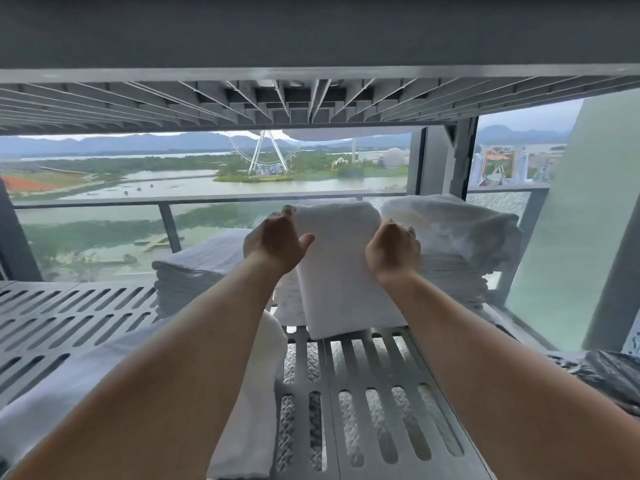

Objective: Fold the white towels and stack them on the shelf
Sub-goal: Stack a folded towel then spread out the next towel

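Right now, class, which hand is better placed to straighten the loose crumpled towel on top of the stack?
The right hand: it grips the folded towel's edge right beside the crumpled towel; the left hand is on the far side.

A: What colour is the folded towel point(341, 271)?
B: Plain white, like the stack point(201, 271) left of it.
A: And the shelf point(363, 393)?
B: Grey metal, patterned with rows of long slots.

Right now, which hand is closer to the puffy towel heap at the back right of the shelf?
Right. The right hand grips the folded towel on its right edge, right beside the puffy towel heap. The left hand holds the folded towel's far-left edge, farther away.
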Demonstrator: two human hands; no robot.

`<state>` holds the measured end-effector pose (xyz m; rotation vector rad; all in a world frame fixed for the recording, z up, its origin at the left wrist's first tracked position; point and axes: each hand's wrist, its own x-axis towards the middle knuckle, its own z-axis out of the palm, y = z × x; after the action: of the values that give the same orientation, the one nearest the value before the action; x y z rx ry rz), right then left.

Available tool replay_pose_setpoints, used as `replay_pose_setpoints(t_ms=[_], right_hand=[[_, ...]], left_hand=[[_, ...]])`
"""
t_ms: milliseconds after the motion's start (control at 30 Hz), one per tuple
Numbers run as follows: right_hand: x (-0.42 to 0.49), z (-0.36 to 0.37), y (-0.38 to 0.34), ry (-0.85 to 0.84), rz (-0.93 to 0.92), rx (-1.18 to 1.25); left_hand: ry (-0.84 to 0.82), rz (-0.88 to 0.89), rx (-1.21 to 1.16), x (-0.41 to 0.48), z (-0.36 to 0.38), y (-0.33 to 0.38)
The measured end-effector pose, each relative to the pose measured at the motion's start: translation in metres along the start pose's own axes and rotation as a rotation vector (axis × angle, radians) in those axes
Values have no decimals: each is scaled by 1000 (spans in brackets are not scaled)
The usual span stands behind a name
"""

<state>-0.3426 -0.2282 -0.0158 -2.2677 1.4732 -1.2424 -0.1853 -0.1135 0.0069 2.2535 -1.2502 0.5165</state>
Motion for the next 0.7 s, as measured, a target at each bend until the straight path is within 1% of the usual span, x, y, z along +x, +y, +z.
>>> replay_pose_setpoints(t_ms=[133, 233, 367, 533, 700], right_hand=[[5, 4, 0, -1, 47, 16], [10, 6, 0, -13, 61, -1], [14, 11, -2, -3, 48, 3], [12, 16, -2, 58, 14, 97], [5, 14, -1, 96, -45, 173]], left_hand=[[-46, 84, -97, 11, 3, 1], [-4, 110, -137, 15, 7, 2], [74, 80, -185, 19, 9, 2], [49, 50, -183, 21, 11, 2], [69, 19, -182, 14, 8, 6]])
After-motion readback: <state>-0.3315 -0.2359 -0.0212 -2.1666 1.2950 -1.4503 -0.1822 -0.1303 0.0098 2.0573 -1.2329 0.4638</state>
